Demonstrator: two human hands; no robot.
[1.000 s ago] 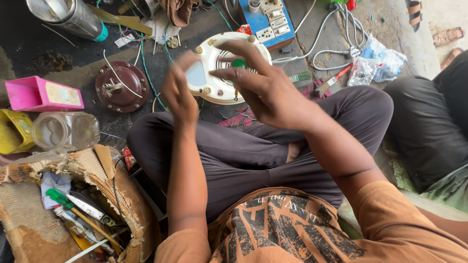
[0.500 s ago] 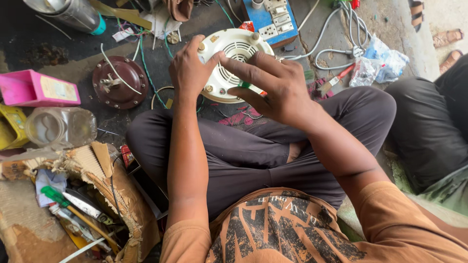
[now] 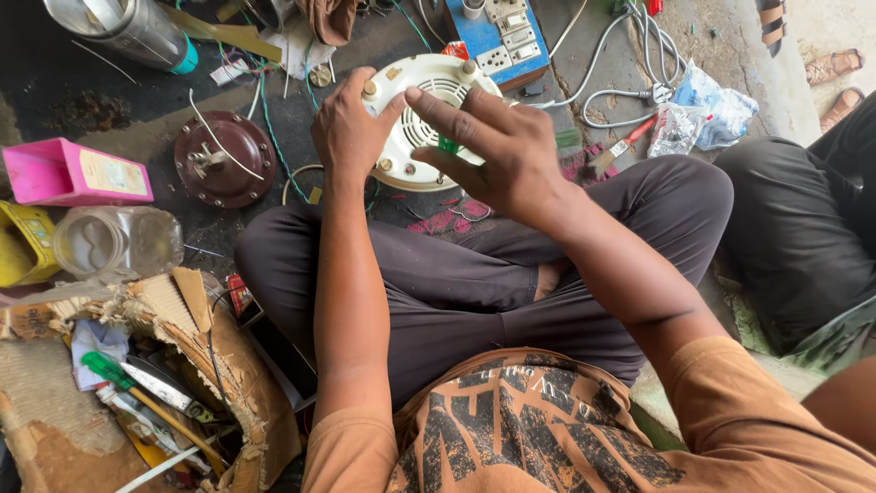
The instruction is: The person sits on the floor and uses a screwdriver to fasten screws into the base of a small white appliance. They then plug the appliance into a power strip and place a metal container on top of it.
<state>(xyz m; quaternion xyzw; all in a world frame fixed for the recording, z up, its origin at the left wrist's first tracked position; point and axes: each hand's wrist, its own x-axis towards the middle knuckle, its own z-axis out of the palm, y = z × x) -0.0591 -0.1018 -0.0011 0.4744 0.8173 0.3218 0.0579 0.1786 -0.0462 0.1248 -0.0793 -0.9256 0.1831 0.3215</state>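
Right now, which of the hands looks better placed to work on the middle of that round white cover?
Probably the right hand: its fingers lie across the vented middle of the white cover, with something small and green at the fingertips. The left hand grips the cover's left rim, steadying it.

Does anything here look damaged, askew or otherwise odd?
Yes. The cardboard box at lower left is torn open, its walls frayed and sagging, with tools spilling out. Loose wires lie tangled on the floor. The left hand and right hand grip a cream round housing that looks intact.
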